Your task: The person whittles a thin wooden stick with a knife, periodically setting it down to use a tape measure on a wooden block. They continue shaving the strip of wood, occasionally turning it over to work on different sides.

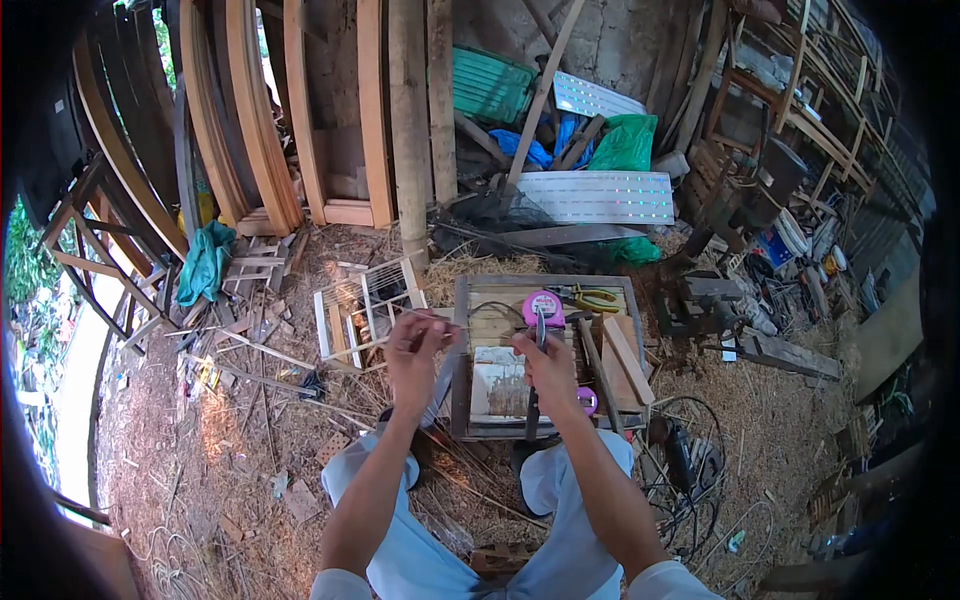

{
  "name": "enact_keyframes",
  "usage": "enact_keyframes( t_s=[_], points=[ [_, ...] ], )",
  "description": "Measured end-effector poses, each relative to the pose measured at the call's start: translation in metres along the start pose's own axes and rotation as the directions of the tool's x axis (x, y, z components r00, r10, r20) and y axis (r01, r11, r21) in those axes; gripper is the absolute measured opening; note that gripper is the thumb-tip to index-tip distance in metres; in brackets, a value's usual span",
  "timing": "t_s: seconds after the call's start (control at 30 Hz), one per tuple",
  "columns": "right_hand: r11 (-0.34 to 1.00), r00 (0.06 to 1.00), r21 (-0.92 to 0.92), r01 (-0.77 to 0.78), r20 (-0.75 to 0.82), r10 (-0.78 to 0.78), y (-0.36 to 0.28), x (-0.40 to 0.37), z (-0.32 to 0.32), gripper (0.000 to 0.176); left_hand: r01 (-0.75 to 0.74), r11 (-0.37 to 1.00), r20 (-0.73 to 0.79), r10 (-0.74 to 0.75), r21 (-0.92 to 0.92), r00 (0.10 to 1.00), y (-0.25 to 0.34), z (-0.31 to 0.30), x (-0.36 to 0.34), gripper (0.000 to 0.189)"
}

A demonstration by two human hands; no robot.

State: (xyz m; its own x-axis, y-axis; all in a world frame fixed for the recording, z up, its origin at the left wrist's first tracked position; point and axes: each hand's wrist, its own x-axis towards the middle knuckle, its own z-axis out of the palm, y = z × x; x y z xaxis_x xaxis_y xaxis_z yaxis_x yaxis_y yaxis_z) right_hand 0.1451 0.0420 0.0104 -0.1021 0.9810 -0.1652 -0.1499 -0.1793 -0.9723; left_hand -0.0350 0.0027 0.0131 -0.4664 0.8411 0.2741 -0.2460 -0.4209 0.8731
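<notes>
My left hand (415,355) is raised at the left edge of the low wooden table (461,400), its fingers pinched on something thin that I cannot make out. Over the middle of the table, my right hand (548,368) is closed around a dark, narrow tool with a blade-like tip (541,325). A pink tape measure (543,308) lies just beyond that tip, and a second pink one (587,400) is beside my right wrist. Yellow-handled pliers (597,300) rest at the table's far right. A worn whitish board (498,385) lies between my hands.
A small wooden frame with thin bars (340,320) stands left of the table. Wooden strips (627,360) lie on its right side. A black power tool with cables (680,455) is on the ground at the right. Curved timber pieces (255,130) lean at the back left.
</notes>
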Motion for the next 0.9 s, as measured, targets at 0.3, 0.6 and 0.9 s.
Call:
enact_keyframes(
  t_s=[0.3, 0.6, 0.9],
  points=[
    [0.983, 0.992, -0.162, 0.085, 0.102, -0.069, 0.002, -0.003, 0.007, 0.023, -0.024, 0.990, -0.164, 0.001, -0.136, 0.986, 0.019, -0.011, 0.010, 0.014],
    [0.985, 0.998, 0.171, 0.031, 0.055, -0.041, -0.004, 0.003, -0.002, 0.023, 0.015, 0.962, -0.068, -0.035, -0.272, 0.997, -0.010, -0.012, 0.002, 0.008],
    [0.887, 0.996, 0.460, -0.044, 0.089, 0.004, -0.013, 0.000, -0.005, 0.020, 0.247, 0.893, 0.089, -0.230, -0.377, 0.969, -0.024, 0.011, -0.022, 0.009]
  ],
)
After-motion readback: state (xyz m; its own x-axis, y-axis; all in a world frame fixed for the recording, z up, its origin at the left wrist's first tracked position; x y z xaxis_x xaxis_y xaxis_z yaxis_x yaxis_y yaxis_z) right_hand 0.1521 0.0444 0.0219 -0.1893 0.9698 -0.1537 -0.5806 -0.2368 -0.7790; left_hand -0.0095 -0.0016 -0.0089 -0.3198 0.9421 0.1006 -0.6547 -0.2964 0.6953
